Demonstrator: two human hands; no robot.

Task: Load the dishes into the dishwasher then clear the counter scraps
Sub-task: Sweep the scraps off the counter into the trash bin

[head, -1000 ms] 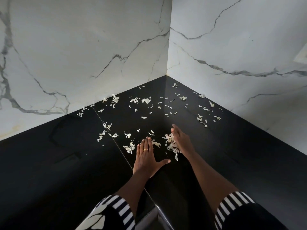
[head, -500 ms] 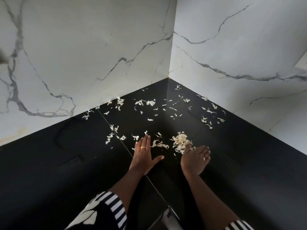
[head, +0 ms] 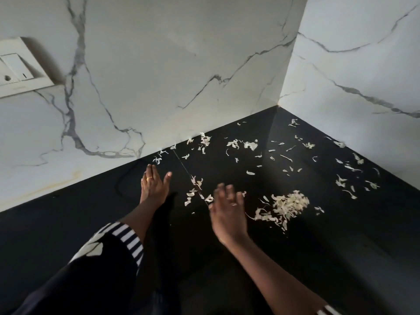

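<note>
Head view: I am on scrap-clearing step. Left hand (head: 154, 186) flat, open on black table (head: 341, 258). Right hand (head: 228, 214) open, empty, beside scrap pile (head: 288, 204). Next I sweep loose scraps (head: 250, 145) into pile.

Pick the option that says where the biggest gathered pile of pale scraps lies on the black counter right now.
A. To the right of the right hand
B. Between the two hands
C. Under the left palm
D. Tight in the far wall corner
A: the dense pile of scraps lies on the black counter just right of the right hand, while the left hand rests flat on bare counter near the marble wall.
</note>
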